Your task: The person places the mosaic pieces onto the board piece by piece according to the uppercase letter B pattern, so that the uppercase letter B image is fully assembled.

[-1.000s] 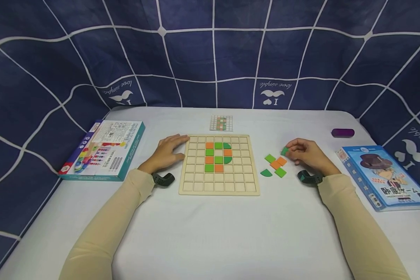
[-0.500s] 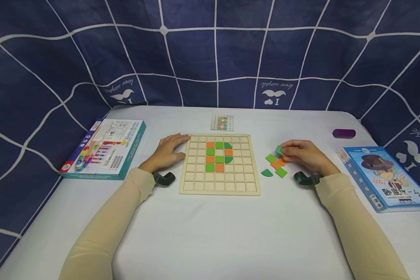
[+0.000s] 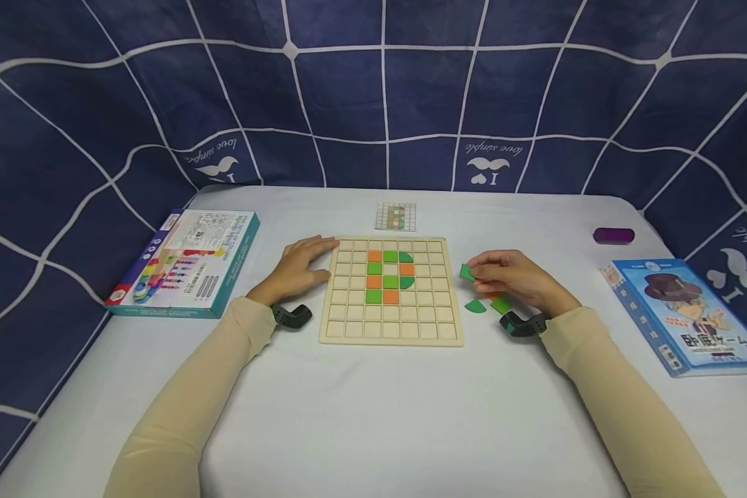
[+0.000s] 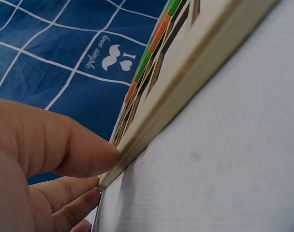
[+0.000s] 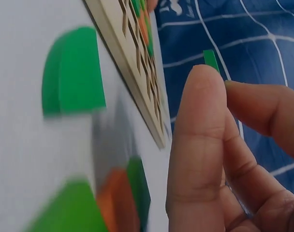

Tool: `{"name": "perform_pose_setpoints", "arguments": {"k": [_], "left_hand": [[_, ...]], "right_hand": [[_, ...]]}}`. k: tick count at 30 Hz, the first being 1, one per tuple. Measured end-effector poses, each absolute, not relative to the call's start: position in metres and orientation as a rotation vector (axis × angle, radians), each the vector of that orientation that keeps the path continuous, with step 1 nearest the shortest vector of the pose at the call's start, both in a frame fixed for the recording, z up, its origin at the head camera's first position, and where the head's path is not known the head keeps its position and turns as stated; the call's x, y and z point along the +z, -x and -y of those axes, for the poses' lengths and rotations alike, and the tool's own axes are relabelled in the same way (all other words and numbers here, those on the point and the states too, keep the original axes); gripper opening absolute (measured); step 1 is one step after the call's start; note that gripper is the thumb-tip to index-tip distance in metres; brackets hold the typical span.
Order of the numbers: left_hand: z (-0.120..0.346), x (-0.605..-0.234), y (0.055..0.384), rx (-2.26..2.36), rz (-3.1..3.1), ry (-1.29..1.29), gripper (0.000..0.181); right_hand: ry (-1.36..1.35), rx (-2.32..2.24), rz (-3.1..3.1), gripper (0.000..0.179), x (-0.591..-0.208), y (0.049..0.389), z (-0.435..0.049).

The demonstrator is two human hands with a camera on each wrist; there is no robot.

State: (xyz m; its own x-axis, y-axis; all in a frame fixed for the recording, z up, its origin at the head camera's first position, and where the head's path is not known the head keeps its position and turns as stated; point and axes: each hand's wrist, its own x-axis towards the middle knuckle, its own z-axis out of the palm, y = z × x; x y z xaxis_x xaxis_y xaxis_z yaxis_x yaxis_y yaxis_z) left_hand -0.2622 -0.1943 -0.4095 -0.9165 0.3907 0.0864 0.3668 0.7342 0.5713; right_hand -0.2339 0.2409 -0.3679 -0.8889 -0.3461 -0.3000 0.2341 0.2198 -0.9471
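The left hand [image 3: 297, 267], thumb and fingers apart, touches the left side of the board [image 3: 391, 331]. The right hand [image 3: 515, 278] pinches a green piece [image 3: 466, 272] right of the board, near more loose pieces [image 3: 475, 306]

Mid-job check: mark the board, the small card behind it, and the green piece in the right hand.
Board [image 3: 391, 330]: head view, on a bare cell in its near row.
Card [image 3: 395, 216]: head view, middle of its printed face.
Green piece [image 3: 466, 272]: head view, on its exposed part.
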Motion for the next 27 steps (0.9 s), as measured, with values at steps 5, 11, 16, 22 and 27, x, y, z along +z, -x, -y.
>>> {"name": "perform_pose_setpoints", "arguments": {"k": [5, 11, 16, 22, 27], "left_hand": [[0.195, -0.409, 0.262, 0.938, -2.891, -0.628, 0.073], [0.194, -0.409, 0.262, 0.945, -2.887, -0.631, 0.072], [0.194, -0.409, 0.263, 0.942, -2.885, -0.635, 0.072], [0.195, -0.410, 0.264, 0.943, -2.888, -0.645, 0.072], [0.195, -0.411, 0.263, 0.948, -2.889, -0.644, 0.072]], "right_hand": [[0.126, -1.673, -2.017, 0.025, -0.368, 0.236, -0.223], [0.189, -1.618, -2.025, 0.029, -0.369, 0.239, -0.202], [0.240, -1.596, -2.000, 0.031, -0.368, 0.241, -0.186], [0.325, -1.522, -2.013, 0.031, -0.367, 0.241, -0.169], [0.373, -1.467, -2.025, 0.027, -0.368, 0.241, -0.159]]}}
